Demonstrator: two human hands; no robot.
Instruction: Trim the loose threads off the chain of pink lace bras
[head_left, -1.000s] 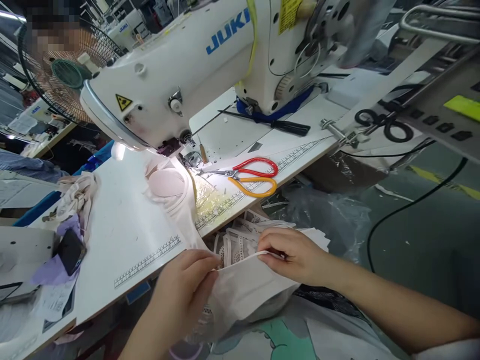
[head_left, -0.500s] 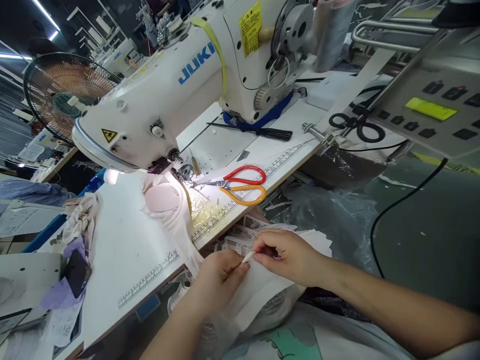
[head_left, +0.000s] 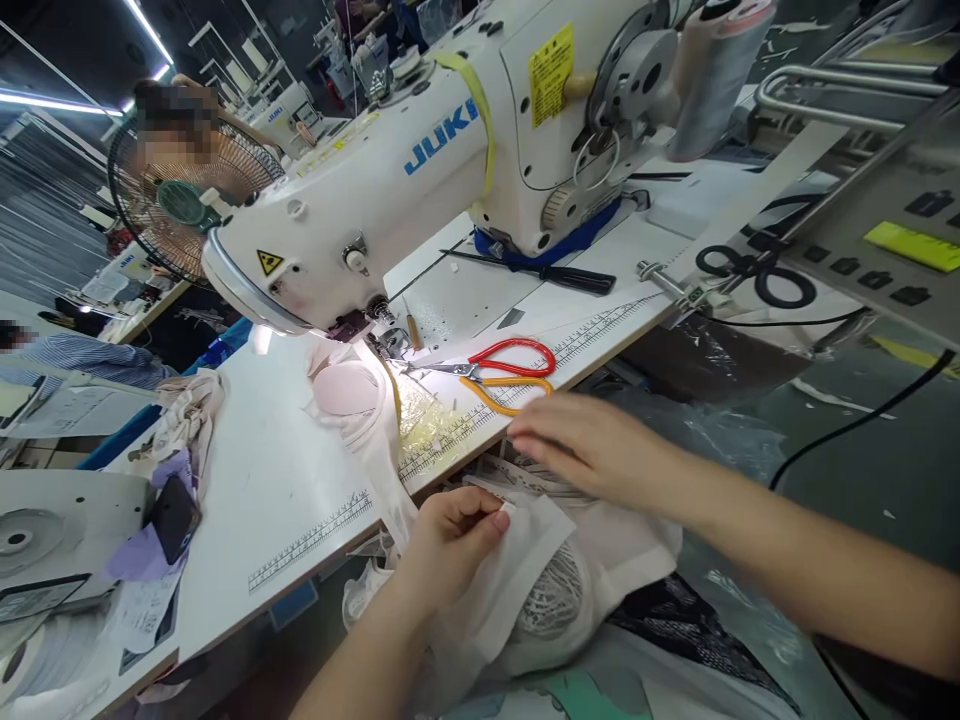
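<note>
Garment sewing workshop, JUKI sewing machine (head_left: pixel 360 190) up front, more machines (head_left: pixel 281 118) behind, thread cone (head_left: pixel 716 85)

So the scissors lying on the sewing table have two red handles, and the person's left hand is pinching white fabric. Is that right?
Not quite: the scissors do not have two red handles. The head view shows one red handle and one orange handle. They do lie on the sewing table, and the left hand is pinching white fabric.
</note>
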